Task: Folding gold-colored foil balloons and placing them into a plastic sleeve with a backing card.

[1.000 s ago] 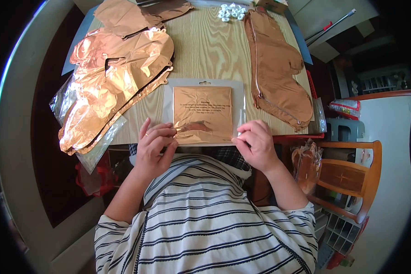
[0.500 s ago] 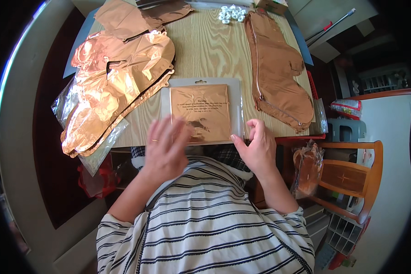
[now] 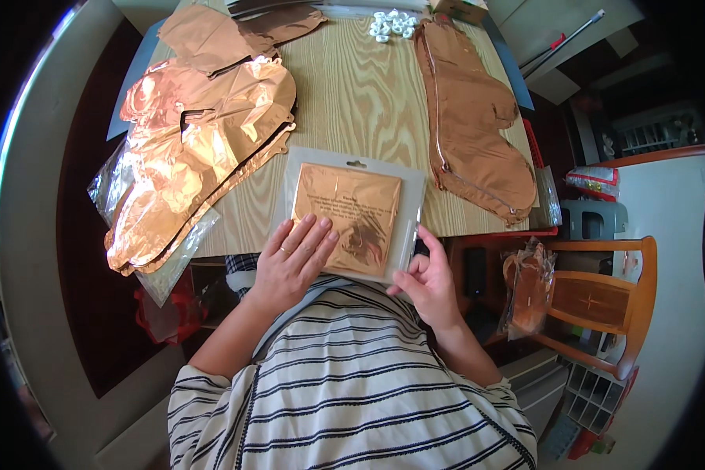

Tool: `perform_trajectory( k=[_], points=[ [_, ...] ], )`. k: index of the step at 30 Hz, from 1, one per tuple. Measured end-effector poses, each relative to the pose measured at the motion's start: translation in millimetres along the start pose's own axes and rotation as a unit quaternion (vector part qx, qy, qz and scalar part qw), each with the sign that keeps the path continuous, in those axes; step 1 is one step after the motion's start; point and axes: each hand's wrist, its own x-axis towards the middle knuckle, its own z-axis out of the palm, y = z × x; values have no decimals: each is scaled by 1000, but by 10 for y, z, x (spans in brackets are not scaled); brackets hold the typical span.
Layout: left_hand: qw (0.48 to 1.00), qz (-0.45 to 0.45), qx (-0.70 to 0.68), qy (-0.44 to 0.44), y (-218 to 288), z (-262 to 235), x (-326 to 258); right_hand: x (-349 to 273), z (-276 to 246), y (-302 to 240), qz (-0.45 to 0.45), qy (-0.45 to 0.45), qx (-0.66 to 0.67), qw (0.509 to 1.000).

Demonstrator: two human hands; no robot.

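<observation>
Far L of frame: shiny copper foil shapes (image 3: 204, 149), stacked & creased, on wood-grain tabletop (image 3: 356, 94); clear plastic sleeve (image 3: 168, 266) pokes out below stack, past table edge. Upper L, above stack & touching: duller brown foil sheet (image 3: 207, 39). Just L of ctr: L hand (image 3: 294, 254), palm down, fingers straight & close together, laid flat over lower L part of clear packet (image 3: 352, 184); ring on one finger; thumb hidden, so can't tell if it's under packet. Packet at ctr of frame, btwn the two hands: folded copper foil inside, dark print on front, hang slot at top; sits askew, top leaning to R, upper part over tabletop, lower edge past near edge of table, just above person's striped top (image 3: 352, 376). Upper ctr, well away from hands: cluster of small white rings (image 3: 392, 26). R of ctr: R hand (image 3: 431, 286), fingers curled, narrow grip on packet's lower R corner, thumb on it, index up along R edge. Upper R: long brown foil piece (image 3: 470, 117), lying near table's R side. Lower R, off table: bagged copper foil (image 3: 529, 286) beside wooden chair (image 3: 595, 309).
</observation>
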Motion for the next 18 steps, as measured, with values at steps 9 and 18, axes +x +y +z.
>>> perform_trajectory(
  k=[9,18],
  points=[
    [979,167,-87,79,194,-227,239,-86,-750,-821,65,-55,142,986],
    [979,29,-80,188,243,-112,185,-471,-2298,-1693,-327,395,-141,847]
  ],
)
